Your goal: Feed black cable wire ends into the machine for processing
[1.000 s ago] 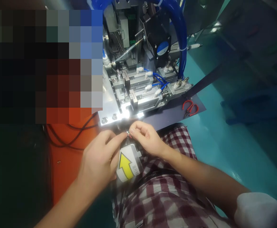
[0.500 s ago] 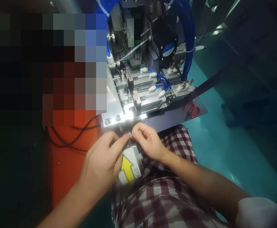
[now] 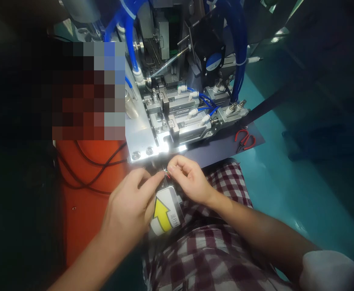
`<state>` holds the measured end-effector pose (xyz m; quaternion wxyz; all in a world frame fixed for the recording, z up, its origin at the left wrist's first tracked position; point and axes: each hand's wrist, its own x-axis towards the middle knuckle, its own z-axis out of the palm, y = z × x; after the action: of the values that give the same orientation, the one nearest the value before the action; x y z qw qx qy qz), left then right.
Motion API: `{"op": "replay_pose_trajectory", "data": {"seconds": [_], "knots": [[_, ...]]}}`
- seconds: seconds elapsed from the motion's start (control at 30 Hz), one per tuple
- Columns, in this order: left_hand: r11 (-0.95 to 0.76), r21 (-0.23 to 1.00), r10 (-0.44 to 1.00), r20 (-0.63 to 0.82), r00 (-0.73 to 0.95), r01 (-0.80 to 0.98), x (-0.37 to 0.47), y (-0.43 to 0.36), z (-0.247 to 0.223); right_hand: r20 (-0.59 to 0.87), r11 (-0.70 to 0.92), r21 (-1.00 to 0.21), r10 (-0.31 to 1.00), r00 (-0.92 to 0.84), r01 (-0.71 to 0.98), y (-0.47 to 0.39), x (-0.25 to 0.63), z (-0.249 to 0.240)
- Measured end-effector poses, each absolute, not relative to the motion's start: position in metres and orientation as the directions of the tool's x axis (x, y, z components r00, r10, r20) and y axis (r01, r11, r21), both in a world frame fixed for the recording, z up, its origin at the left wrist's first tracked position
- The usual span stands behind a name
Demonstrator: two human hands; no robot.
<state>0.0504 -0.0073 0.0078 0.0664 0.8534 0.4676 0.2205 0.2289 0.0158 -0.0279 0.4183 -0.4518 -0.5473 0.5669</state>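
Observation:
My left hand (image 3: 131, 202) and my right hand (image 3: 190, 180) meet at the front edge of a metal machine plate (image 3: 143, 150). Between their fingertips is a tiny part (image 3: 166, 173) with a bit of red and a metallic glint, too small to name. Thumb and forefinger of my left hand are pinched at its left side. My right hand has its fingers curled and pinched at its right side. Just below the fingertips lies a white label with a yellow arrow (image 3: 163, 214), partly covered by my left hand.
Metal cylinders (image 3: 189, 121) with blue air tubes (image 3: 207, 101) stand beyond my hands. Red-handled pliers (image 3: 245, 140) lie on a grey plate at the right. Black cables (image 3: 86, 186) cross an orange surface (image 3: 89, 226) at the left. A checked cloth (image 3: 201, 258) covers my lap.
The view has shifted slightly, and more blue tubing shows at the upper left. Both hands keep almost the same pinch around the tiny part.

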Motion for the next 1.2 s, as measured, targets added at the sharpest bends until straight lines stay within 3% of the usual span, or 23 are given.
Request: {"op": "replay_pose_trajectory", "data": {"seconds": [0.33, 0.63, 0.9, 1.2], "knots": [[-0.551, 0.311, 0.826, 0.332, 0.455, 0.774, 0.051, -0.009, 0.008, 0.101, 0.136, -0.983, 0.962, -0.255, 0.123, 0.015, 0.233, -0.043], [-0.554, 0.314, 0.826, 0.326, 0.461, 0.771, 0.052, -0.007, 0.008, 0.147, 0.187, -0.973, 0.955, -0.257, 0.138, 0.015, 0.233, -0.043], [-0.543, 0.330, 0.835, 0.311, 0.455, 0.772, 0.049, -0.009, 0.006, -0.035, -0.053, -0.997, 0.960, -0.277, -0.057, 0.017, 0.230, -0.034], [-0.541, 0.335, 0.835, 0.318, 0.448, 0.771, 0.050, -0.009, 0.006, -0.155, -0.148, -0.988, 0.956, -0.247, 0.045, 0.018, 0.230, -0.018]]}}
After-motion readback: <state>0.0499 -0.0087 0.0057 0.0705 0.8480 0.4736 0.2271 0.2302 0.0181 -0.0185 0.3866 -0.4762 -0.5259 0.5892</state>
